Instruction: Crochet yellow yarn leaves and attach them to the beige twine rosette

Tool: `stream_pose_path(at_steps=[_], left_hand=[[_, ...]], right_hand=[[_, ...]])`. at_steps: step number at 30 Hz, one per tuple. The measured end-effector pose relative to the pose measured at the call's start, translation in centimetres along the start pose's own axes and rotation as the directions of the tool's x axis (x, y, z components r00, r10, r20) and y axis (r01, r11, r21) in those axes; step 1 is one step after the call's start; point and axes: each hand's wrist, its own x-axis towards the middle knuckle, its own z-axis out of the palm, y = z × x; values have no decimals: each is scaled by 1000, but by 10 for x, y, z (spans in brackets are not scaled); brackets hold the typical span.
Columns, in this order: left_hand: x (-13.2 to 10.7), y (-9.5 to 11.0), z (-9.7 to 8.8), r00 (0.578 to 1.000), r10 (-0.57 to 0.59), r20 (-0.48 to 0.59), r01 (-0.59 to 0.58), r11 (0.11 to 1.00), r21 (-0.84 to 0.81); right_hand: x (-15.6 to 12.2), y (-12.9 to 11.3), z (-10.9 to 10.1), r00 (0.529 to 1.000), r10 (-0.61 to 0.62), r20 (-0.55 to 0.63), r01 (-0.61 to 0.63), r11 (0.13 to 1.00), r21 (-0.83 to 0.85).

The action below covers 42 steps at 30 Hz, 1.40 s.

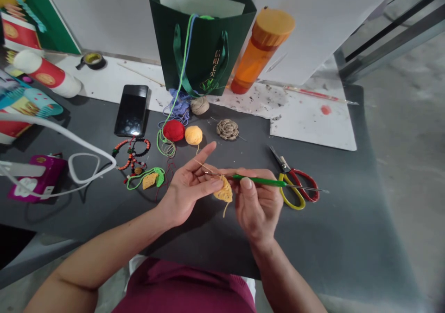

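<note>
Both forearms reach forward over the dark worktop, the hands close together. The left hand has its fingers spread narrowly, pinching a small yellow crocheted piece with thin yarn strung across them. The right hand grips a slim green crochet hook between thumb and fingers, its metal end at the piece. Farther off sit three round yarn balls: one red, one yellow, one beige. To the right lie one pair of scissors with looped red and yellow handles.

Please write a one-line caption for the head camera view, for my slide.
Left hand holds yellow yarn above a small crocheted piece; right hand holds a green crochet hook.
</note>
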Motion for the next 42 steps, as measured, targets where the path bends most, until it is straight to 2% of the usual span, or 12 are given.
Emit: stream_pose_path(at_steps=[2, 4, 6, 8, 12, 16, 19, 24, 27, 29, 35, 42], left_hand=[[0, 0, -1, 1000, 25, -13, -25, 999, 19], [0, 0, -1, 999, 22, -24, -22, 1000, 19], [1, 0, -2, 1000, -9, -22, 8, 1000, -7], [2, 0, -2, 998, -56, -8, 55, 998, -42], [2, 0, -4, 992, -122, 7, 123, 991, -60], [2, 1, -6, 991, -137, 0, 137, 990, -32], [3, 1, -7, 991, -134, 7, 134, 991, -20], [5, 1, -5, 989, -142, 51, 145, 988, -62], [4, 0, -3, 987, -142, 79, 148, 986, -80], [3, 0, -3, 989, -128, 70, 131, 991, -41], [0, -2, -5, 999, -1, 33, -4, 986, 167], [-1, -1, -2, 999, 45, -17, -40, 975, 219]], right_hand=[[2, -2, -1, 979, -184, 84, 191, 978, -85], [5, -4, -2, 907, -380, 182, 410, 897, -166], [6, -5, -1, 856, -471, 213, 512, 828, -229], [5, -5, 0, 890, -430, 153, 455, 861, -228], [0, -5, 4, 974, -228, 1, 226, 965, -135], [-5, -4, 1, 976, -188, -106, 156, 954, -257], [-5, -3, -2, 977, -139, -159, 98, 965, -244], [4, 0, -1, 993, 54, -102, -50, 998, 49], [6, 3, 4, 987, 162, -9, -156, 963, 219], [5, 3, 7, 975, 217, 42, -221, 943, 247], [3, 2, 12, 985, 173, -12, -166, 958, 234], [0, 7, 8, 1000, 3, -8, -4, 998, -56]])
